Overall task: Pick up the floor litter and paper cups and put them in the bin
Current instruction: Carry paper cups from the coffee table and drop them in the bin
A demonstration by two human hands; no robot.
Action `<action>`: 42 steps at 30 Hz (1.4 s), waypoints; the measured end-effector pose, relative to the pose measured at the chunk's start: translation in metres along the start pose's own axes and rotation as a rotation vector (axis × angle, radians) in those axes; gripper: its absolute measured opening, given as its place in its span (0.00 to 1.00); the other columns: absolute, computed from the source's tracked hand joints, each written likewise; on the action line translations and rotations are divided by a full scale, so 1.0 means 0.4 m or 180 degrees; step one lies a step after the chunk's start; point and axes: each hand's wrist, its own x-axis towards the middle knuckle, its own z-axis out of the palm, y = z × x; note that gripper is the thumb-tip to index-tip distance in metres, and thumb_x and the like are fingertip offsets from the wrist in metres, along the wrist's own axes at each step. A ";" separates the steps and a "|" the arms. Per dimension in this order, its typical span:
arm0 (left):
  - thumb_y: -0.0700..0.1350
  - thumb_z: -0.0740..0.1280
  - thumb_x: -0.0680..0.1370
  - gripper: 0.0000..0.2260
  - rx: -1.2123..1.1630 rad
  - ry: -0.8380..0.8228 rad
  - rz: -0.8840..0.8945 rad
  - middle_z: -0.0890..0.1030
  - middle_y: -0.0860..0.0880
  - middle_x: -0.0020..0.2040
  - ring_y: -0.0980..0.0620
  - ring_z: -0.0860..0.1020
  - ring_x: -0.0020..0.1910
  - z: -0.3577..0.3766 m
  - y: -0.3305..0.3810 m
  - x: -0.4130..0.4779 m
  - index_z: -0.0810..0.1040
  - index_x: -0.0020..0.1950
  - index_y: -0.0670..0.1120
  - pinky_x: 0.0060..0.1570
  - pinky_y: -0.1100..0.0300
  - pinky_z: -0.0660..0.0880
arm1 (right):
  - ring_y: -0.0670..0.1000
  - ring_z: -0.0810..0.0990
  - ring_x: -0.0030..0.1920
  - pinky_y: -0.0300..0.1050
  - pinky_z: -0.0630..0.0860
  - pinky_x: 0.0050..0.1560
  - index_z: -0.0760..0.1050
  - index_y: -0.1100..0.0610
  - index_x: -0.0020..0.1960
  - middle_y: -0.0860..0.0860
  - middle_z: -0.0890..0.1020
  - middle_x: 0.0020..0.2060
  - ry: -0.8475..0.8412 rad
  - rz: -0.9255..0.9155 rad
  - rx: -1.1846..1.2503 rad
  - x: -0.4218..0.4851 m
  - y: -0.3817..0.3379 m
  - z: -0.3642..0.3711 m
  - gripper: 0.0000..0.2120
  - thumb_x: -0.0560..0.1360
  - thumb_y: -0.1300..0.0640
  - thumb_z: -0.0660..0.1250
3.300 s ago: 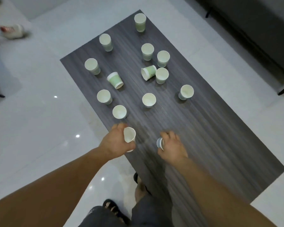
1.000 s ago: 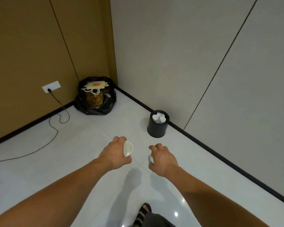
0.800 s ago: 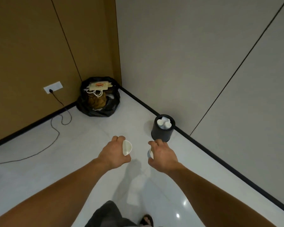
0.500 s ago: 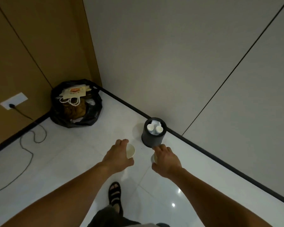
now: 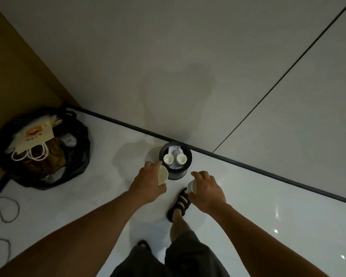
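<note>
A white paper cup (image 5: 162, 174), gripped with its mouth turned sideways in the person's left hand (image 5: 146, 184), hangs at the near-left rim of a small round black bin (image 5: 180, 174). The bin stands on the glossy white floor (image 5: 248, 206), at its far edge against the grey wall (image 5: 168, 76). The right hand (image 5: 207, 189) curls round a second white paper cup (image 5: 190, 186) just right of the bin, above a dark strapped sandal (image 5: 180, 203). Two more paper cups (image 5: 168, 158) sit mouths up, side by side, inside the bin on crumpled white paper (image 5: 175, 150). In the floor's left corner an open black rubbish bag (image 5: 78, 156) holds a cream carrier bag (image 5: 34, 136) with white cord handles. A grey cable (image 5: 6, 210) trails along the left edge.
</note>
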 end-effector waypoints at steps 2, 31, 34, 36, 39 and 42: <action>0.54 0.71 0.72 0.36 -0.0053 0.0002 -0.0154 0.62 0.47 0.68 0.46 0.68 0.63 0.011 -0.001 0.097 0.56 0.74 0.51 0.56 0.55 0.71 | 0.53 0.68 0.67 0.48 0.73 0.62 0.60 0.48 0.73 0.49 0.67 0.69 -0.0058 0.0010 0.0094 0.106 0.023 -0.003 0.33 0.73 0.47 0.71; 0.55 0.70 0.70 0.36 0.0919 -0.0041 0.0684 0.64 0.42 0.73 0.42 0.60 0.74 0.771 -0.473 0.942 0.62 0.74 0.46 0.72 0.46 0.58 | 0.62 0.58 0.76 0.57 0.58 0.73 0.55 0.53 0.78 0.59 0.62 0.75 0.0299 -0.0215 -0.0295 1.019 0.344 0.761 0.44 0.69 0.41 0.72; 0.62 0.59 0.72 0.38 0.1204 -0.0166 0.0814 0.57 0.41 0.77 0.43 0.51 0.77 0.791 -0.490 0.949 0.56 0.77 0.45 0.73 0.45 0.49 | 0.58 0.44 0.79 0.53 0.42 0.74 0.44 0.51 0.80 0.56 0.50 0.79 0.0119 -0.0303 -0.0482 1.030 0.355 0.790 0.48 0.71 0.39 0.69; 0.65 0.55 0.73 0.39 0.1349 -0.0289 0.0837 0.53 0.41 0.78 0.43 0.48 0.78 0.792 -0.498 0.953 0.52 0.78 0.45 0.73 0.44 0.48 | 0.57 0.40 0.78 0.52 0.39 0.74 0.40 0.50 0.79 0.56 0.46 0.79 0.0034 -0.0337 -0.0486 1.034 0.356 0.794 0.48 0.72 0.39 0.67; 0.67 0.54 0.72 0.41 0.1424 -0.0439 0.0823 0.49 0.42 0.79 0.43 0.44 0.78 0.754 -0.493 0.942 0.48 0.79 0.48 0.73 0.42 0.49 | 0.55 0.36 0.78 0.53 0.38 0.75 0.38 0.49 0.79 0.54 0.42 0.79 -0.0115 -0.0321 -0.0356 1.026 0.346 0.761 0.49 0.72 0.40 0.67; 0.66 0.55 0.73 0.40 0.1376 -0.0369 0.0665 0.48 0.44 0.79 0.44 0.42 0.78 0.666 -0.457 0.914 0.46 0.79 0.49 0.72 0.39 0.52 | 0.55 0.34 0.78 0.57 0.41 0.76 0.40 0.48 0.79 0.54 0.42 0.79 -0.0051 -0.0301 -0.0248 0.980 0.323 0.678 0.47 0.72 0.37 0.64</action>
